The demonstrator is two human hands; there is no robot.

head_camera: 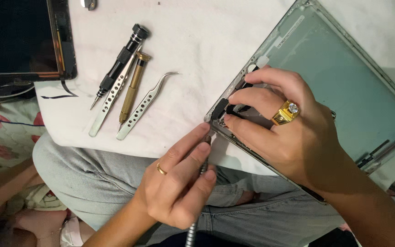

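Fingers [193,151] of the left hand [179,183] are clamped on a thin metal screwdriver [200,183], tip angled at the tablet shell's [344,77] corner on the white cloth [197,41]. The right hand [289,132], fingers spread, is pressed there, apparently to steady it. Spare drivers [124,59] and tweezers [145,105] are laid aside.

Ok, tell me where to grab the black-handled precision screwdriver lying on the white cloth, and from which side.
Grip the black-handled precision screwdriver at its knurled black barrel, a little below the round cap, pinching across its width from the upper-left side. A perforated steel tweezer and a brass-coloured screwdriver lie tight against its right side, so that side is crowded. The thin tip points down-left and offers little to hold.
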